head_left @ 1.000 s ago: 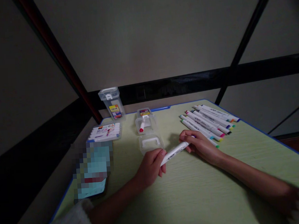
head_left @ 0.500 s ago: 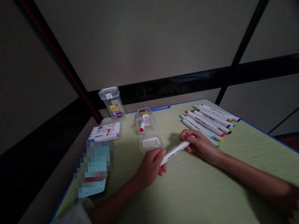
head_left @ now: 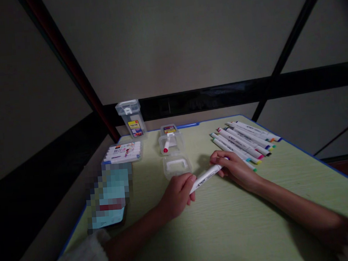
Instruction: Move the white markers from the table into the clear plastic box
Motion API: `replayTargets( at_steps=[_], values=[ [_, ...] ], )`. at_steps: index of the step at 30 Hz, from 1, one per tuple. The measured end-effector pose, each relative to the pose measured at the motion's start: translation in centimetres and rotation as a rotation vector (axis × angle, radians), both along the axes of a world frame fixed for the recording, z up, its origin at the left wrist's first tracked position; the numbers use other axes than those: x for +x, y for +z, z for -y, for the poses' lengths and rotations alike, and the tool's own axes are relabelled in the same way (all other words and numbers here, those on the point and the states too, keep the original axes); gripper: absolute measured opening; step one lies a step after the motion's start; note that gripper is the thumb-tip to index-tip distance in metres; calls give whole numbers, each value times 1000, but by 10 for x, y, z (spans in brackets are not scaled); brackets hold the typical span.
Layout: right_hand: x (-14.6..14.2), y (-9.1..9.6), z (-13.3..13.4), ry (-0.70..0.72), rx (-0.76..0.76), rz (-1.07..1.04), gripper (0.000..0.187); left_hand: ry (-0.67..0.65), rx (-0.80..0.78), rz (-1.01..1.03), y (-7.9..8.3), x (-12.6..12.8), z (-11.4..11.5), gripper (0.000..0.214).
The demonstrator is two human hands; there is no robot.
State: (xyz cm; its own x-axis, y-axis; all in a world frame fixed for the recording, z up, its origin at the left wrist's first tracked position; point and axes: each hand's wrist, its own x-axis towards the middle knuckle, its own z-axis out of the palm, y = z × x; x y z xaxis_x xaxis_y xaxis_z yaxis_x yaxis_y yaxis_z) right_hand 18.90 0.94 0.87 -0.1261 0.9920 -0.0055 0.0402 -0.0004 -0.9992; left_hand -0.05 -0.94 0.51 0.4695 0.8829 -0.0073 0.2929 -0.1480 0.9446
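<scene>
Both my hands hold one white marker (head_left: 206, 176) just above the pale green table (head_left: 228, 222). My left hand (head_left: 177, 194) is closed round its near end, and my right hand (head_left: 234, 168) pinches its far end. Just beyond my left hand lies a clear plastic marker case (head_left: 174, 152), open, with one red-tipped marker (head_left: 166, 145) inside. Right behind my right hand, several white markers with coloured caps (head_left: 243, 141) lie in a row.
A flat pack of markers (head_left: 122, 153) lies at the table's far left, with an upright clear box (head_left: 130, 118) behind it. A blurred-out blue object (head_left: 110, 196) rests near the left edge. Dark rails and a wall stand behind the table.
</scene>
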Motion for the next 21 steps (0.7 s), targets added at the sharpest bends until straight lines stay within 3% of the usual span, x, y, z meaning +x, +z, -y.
replayTargets(
  at_steps=[7,14,21],
  values=[
    [1,-3,-1,14,40,-2,18,66,-37,49,0,1,-2,35],
    [0,-4,0,19,53,-27,33,102,-70,108,4,2,-5,35],
    [1,-7,-1,18,46,-58,31,89,-68,118,6,1,-7,35]
  ],
)
